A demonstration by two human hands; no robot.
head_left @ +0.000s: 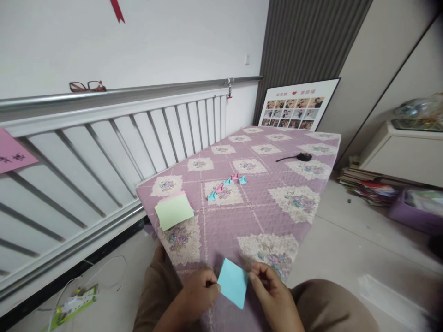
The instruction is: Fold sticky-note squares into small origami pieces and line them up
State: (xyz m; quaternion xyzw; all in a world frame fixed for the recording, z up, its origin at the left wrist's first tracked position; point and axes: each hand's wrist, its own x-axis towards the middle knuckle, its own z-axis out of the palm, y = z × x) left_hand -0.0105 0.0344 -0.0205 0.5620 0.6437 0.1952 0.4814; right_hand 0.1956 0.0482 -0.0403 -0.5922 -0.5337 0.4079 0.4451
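A square of light blue paper [233,283] is held over the near end of the table, turned so that its corners point sideways. My left hand [200,291] pinches its left corner between thumb and finger. At the opposite corner, my right hand [272,290] has thumb and fingertips closed on the paper's edge. Farther up the cloth, several small folded paper pieces in blue and pink [227,182] lie in a slanting row. Left of them rests a stack of paper sheets [175,211], pale green on top with pink beneath.
A purple floral cloth [231,221] covers the table. A black object with a thin strap [303,157] lies toward its far right. The white radiator [138,133] runs along the left, with glasses [87,86] above it. A power strip [74,306] is on the floor.
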